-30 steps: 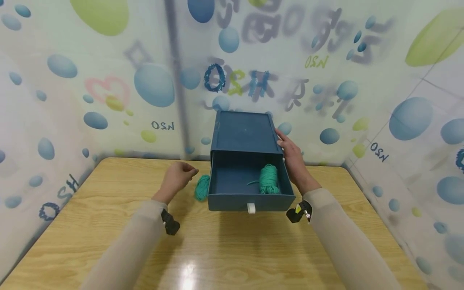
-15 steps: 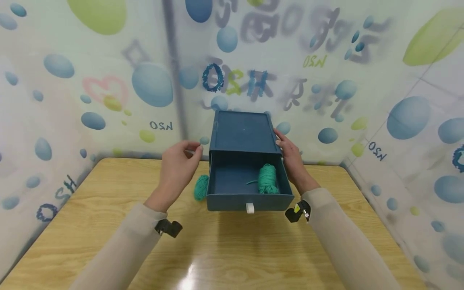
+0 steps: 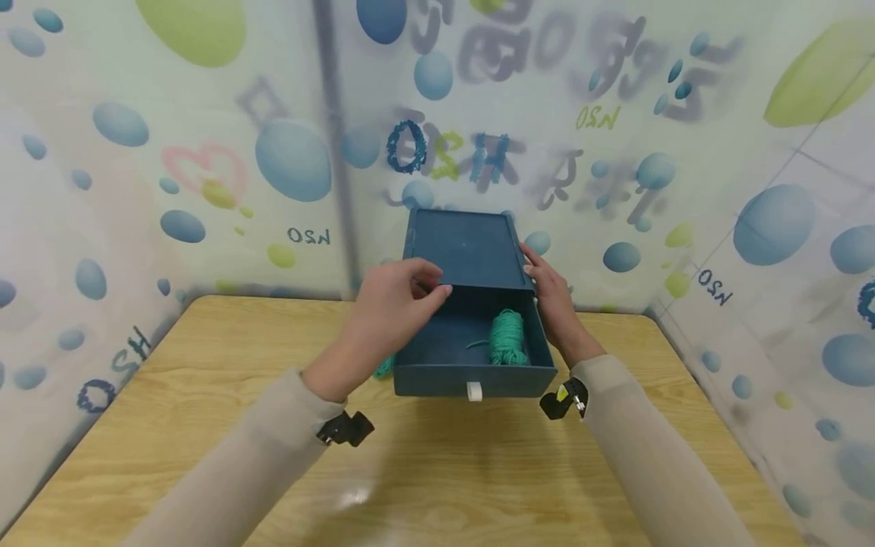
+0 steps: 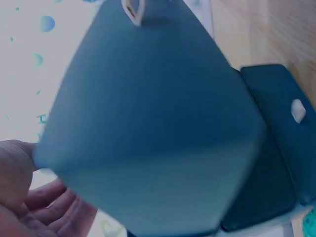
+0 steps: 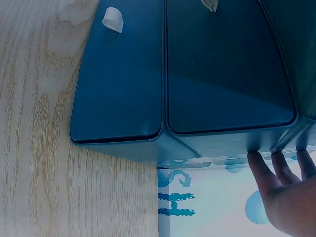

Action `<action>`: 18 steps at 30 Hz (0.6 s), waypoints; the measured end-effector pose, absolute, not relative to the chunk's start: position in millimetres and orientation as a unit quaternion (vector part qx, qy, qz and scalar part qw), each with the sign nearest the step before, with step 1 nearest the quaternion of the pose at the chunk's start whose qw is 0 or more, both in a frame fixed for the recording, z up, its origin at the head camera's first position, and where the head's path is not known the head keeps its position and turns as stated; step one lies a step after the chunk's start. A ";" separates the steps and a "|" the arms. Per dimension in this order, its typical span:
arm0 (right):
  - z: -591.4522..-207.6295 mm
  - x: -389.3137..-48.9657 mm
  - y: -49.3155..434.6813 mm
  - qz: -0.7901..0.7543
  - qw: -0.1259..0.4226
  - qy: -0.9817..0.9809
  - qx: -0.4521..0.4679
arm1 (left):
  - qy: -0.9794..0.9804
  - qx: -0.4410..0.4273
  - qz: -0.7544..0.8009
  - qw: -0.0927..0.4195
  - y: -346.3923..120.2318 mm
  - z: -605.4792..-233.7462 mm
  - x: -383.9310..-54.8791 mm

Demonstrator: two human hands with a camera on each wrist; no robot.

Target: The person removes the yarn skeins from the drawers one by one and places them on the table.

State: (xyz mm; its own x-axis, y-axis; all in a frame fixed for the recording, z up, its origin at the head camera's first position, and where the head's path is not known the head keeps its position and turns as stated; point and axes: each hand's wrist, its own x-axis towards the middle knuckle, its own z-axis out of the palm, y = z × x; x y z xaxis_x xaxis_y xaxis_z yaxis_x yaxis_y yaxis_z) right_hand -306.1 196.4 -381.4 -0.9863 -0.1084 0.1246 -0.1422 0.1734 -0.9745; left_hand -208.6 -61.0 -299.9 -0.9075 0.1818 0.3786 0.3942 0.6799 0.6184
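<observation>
A dark blue drawer box [image 3: 461, 243] stands at the back of the table, its top drawer [image 3: 431, 380] pulled out. A green yarn skein [image 3: 507, 338] lies at the right inside that drawer, with a loose end trailing left. My left hand [image 3: 393, 308] hovers over the drawer's left side, fingers loosely bent, thumb apart from them, nothing visible between. A second green yarn bundle [image 3: 384, 369] peeks out beside the box, mostly hidden behind this hand. My right hand [image 3: 557, 308] rests against the box's right side; in the right wrist view its fingertips [image 5: 256, 159] touch that side.
Lower drawers with white pull tabs [image 5: 113, 19] are closed under the open one. The wooden table [image 3: 225, 372] meets a patterned wall [image 3: 287, 91] close behind the box, with another wall at each side.
My left hand has risen from beside the yarn bundle on the table and moved right, over the open drawer. My right hand stays on the box.
</observation>
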 end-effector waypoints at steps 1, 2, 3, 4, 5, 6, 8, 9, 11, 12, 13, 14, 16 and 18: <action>-381.5 -306.0 196.3 0.638 0.013 -0.765 0.082 | -0.908 -0.161 -0.363 0.132 -57.0 -297.6 -207.8; -381.6 -305.8 196.0 0.638 0.012 -0.766 0.081 | -0.912 -0.164 -0.356 0.119 -53.3 -295.2 -206.8; -381.8 -305.8 195.9 0.639 0.012 -0.765 0.081 | -0.916 -0.167 -0.349 0.106 -49.8 -293.4 -206.4; -381.9 -305.8 195.8 0.639 0.011 -0.765 0.080 | -0.919 -0.170 -0.342 0.095 -46.2 -291.6 -206.0; -382.0 -305.8 195.5 0.640 0.009 -0.764 0.079 | -0.922 -0.172 -0.336 0.085 -42.7 -290.2 -205.7; -382.0 -305.7 195.3 0.641 0.007 -0.763 0.078 | -0.925 -0.175 -0.328 0.077 -39.3 -289.0 -205.8; -381.9 -305.7 194.9 0.643 0.003 -0.762 0.077 | -0.930 -0.178 -0.316 0.060 -32.4 -287.1 -206.5; -381.7 -305.8 194.9 0.643 0.002 -0.762 0.077 | -0.932 -0.180 -0.311 0.053 -29.0 -286.6 -207.3; -381.3 -305.7 195.2 0.645 0.002 -0.760 0.077 | -0.933 -0.185 -0.307 0.035 -22.1 -286.4 -209.3; -381.3 -305.6 195.6 0.646 0.003 -0.760 0.077 | -0.933 -0.188 -0.305 0.025 -18.9 -286.7 -210.3; -381.3 -305.6 196.0 0.647 0.003 -0.759 0.077 | -0.933 -0.189 -0.306 0.015 -15.8 -287.6 -211.4; -381.4 -305.7 196.5 0.647 0.004 -0.759 0.077 | -0.932 -0.191 -0.308 0.004 -13.1 -288.9 -212.6; -381.4 -305.7 197.2 0.650 0.005 -0.756 0.077 | -0.930 -0.192 -0.314 -0.017 -8.6 -291.9 -214.7; -381.4 -305.8 197.5 0.650 0.005 -0.756 0.079 | -0.928 -0.190 -0.318 -0.032 -4.7 -295.4 -216.6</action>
